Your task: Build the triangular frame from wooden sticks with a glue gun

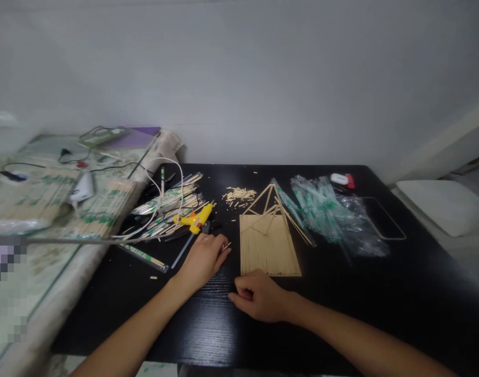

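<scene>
On a black table (380, 293) lies a flat panel of wooden sticks (268, 246) with a thin stick frame rising from its far end. My left hand (202, 259) rests on the table just left of the panel, fingers curled together, a small stick end showing at its fingertips. My right hand (258, 296) lies at the panel's near left corner, fingers curled under in a loose fist; what they hold, if anything, is hidden. A yellow glue gun (195, 219) lies just beyond my left hand.
Loose chopsticks and wrappers (164, 207) with a white cable pile up at the left. Short stick offcuts (239, 195) lie behind the panel. Crumpled clear wrappers (333, 214) sit at the right. A side table (46, 209) with bundled chopsticks stands at the left.
</scene>
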The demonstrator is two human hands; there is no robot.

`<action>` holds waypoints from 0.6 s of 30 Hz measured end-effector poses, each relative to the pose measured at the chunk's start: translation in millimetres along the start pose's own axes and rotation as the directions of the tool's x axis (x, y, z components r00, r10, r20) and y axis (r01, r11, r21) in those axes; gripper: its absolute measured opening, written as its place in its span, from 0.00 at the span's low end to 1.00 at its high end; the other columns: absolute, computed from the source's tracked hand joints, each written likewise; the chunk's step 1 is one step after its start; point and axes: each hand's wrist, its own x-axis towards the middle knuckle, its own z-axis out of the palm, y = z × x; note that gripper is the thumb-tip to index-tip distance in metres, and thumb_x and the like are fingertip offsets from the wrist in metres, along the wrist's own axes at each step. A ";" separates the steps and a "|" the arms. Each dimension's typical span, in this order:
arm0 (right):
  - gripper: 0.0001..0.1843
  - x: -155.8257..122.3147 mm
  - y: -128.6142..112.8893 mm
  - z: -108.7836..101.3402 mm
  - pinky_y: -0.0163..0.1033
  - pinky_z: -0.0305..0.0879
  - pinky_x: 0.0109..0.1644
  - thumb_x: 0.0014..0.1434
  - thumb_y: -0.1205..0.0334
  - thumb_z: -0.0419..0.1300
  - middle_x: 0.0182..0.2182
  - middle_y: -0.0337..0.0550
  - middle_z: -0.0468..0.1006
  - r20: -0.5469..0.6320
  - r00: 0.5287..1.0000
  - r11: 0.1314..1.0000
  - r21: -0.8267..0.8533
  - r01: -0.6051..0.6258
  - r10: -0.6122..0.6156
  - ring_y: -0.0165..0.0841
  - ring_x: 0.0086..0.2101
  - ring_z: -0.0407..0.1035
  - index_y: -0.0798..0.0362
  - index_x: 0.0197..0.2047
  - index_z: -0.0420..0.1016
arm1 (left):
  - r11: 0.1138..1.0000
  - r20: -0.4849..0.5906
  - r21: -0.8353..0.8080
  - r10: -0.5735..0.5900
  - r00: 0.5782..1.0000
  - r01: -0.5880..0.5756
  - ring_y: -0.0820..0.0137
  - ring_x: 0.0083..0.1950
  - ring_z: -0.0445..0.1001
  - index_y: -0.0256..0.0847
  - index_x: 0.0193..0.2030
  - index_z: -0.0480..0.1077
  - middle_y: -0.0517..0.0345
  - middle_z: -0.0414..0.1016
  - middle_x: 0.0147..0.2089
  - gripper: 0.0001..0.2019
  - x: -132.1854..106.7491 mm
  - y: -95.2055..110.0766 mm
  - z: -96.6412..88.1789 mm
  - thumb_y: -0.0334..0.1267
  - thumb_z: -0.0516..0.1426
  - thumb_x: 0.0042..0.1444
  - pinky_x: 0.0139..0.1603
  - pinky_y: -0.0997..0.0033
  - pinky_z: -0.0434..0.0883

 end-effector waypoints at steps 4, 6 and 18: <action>0.20 -0.4 2.2 1.2 0.31 0.45 0.26 0.59 0.63 0.60 0.16 0.29 0.54 0.000 1.000 1.000 0.013 -0.002 0.002 0.23 0.19 0.50 0.52 0.22 0.53 | 1.000 0.022 -0.021 0.016 1.000 -0.016 0.66 0.34 0.72 0.41 0.35 0.67 0.61 0.74 0.31 0.07 -0.3 -0.1 0.6 0.36 0.58 0.66 0.42 0.63 0.65; 0.20 -0.5 3.1 1.4 0.31 0.45 0.26 0.58 0.63 0.60 0.16 0.28 0.54 0.002 1.000 1.000 0.021 -0.004 0.004 0.23 0.19 0.50 0.52 0.22 0.53 | 0.999 0.033 -0.026 0.019 0.999 -0.018 0.66 0.34 0.72 0.41 0.35 0.68 0.62 0.74 0.31 0.07 -0.6 0.0 0.8 0.37 0.59 0.65 0.42 0.63 0.65; 0.21 0.5 2.4 1.7 0.32 0.44 0.26 0.58 0.63 0.61 0.16 0.28 0.54 0.007 1.000 1.000 0.012 -0.004 0.004 0.23 0.19 0.50 0.52 0.22 0.53 | 0.995 0.003 -0.087 0.047 0.999 -0.046 0.63 0.46 0.76 0.41 0.46 0.74 0.54 0.78 0.44 0.07 -1.9 -0.8 0.4 0.35 0.55 0.67 0.49 0.59 0.70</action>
